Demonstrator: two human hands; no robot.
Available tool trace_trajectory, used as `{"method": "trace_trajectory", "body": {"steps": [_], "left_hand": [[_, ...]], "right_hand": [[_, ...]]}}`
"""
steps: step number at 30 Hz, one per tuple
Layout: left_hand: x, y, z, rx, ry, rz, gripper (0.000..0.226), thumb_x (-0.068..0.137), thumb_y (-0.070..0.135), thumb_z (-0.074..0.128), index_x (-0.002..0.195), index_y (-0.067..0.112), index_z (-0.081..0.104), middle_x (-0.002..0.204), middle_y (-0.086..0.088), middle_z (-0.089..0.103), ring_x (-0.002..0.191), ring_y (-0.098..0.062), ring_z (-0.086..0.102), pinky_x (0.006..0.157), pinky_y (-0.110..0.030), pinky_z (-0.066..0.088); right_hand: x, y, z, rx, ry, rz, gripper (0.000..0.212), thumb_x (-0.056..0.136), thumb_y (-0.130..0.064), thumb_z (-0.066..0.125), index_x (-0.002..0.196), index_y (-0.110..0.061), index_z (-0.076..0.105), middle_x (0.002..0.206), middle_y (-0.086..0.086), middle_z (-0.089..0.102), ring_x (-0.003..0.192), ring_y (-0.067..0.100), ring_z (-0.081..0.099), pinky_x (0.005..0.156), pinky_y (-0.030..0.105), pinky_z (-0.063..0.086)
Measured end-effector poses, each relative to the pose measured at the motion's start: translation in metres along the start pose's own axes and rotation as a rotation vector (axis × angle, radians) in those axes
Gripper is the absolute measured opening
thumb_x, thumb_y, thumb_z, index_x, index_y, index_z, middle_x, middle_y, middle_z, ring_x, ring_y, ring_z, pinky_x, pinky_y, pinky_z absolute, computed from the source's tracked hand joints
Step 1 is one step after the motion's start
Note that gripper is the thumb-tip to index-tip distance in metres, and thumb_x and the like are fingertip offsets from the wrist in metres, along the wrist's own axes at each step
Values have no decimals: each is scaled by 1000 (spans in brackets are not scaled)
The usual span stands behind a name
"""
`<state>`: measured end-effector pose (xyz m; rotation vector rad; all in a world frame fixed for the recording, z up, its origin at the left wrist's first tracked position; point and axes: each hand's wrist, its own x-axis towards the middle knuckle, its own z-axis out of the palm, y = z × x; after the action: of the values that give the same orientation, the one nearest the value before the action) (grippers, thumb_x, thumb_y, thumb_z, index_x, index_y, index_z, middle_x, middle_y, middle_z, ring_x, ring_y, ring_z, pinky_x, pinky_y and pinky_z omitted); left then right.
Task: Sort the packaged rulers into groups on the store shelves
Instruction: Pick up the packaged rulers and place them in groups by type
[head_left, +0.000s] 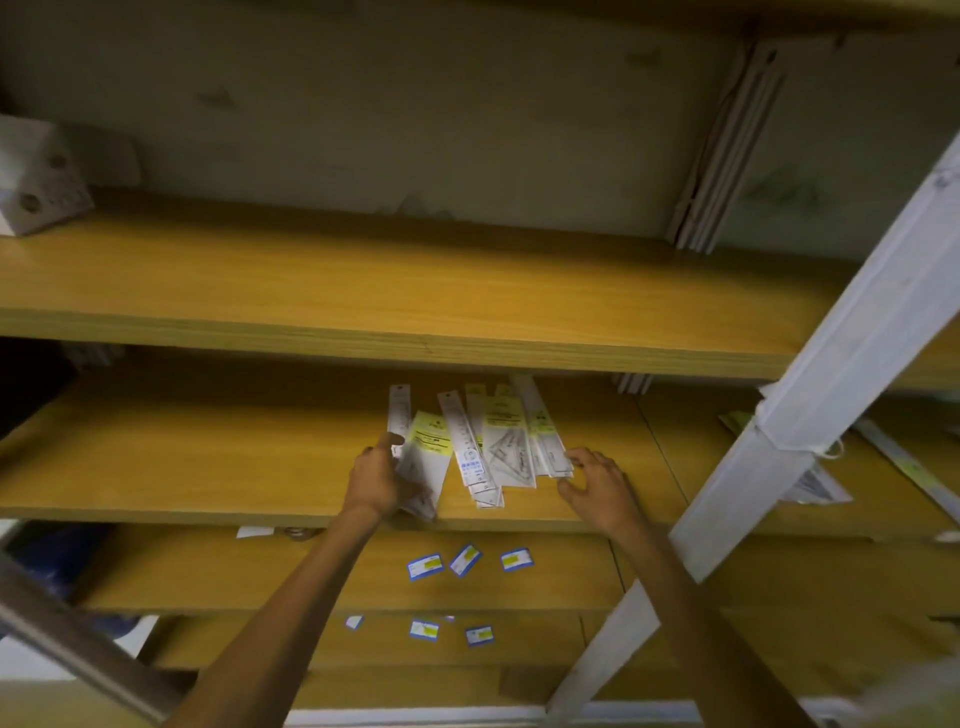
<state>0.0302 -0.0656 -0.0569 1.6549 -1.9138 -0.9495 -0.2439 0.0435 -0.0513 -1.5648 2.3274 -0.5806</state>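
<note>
Fingers of my left hand close around a few packaged rulers at the pile's left edge, index finger pointing up along one; my right hand hovers spread and empty, fingertips touching the main ruler pile on the middle shelf; a white upright post crosses diagonally just right of it; blue-and-yellow labels lie scattered on the lower shelf.

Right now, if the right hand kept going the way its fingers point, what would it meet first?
Probably the rightmost packaged ruler of the spread; the right hand has its fingertips beside that ruler's near end, though contact is unclear.
</note>
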Motion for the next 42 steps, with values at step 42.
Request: {"method": "trace_trajectory", "body": {"steps": [42], "left_hand": [[-37, 43, 20, -536, 47, 95, 47, 77, -10, 70, 105, 27, 63, 122, -5, 57, 95, -28, 67, 60, -48, 60]], "right_hand": [[78, 29, 0, 495, -128, 125, 33, 86, 4, 54, 117, -5, 59, 115, 16, 65, 95, 32, 66, 62, 30, 56]]}}
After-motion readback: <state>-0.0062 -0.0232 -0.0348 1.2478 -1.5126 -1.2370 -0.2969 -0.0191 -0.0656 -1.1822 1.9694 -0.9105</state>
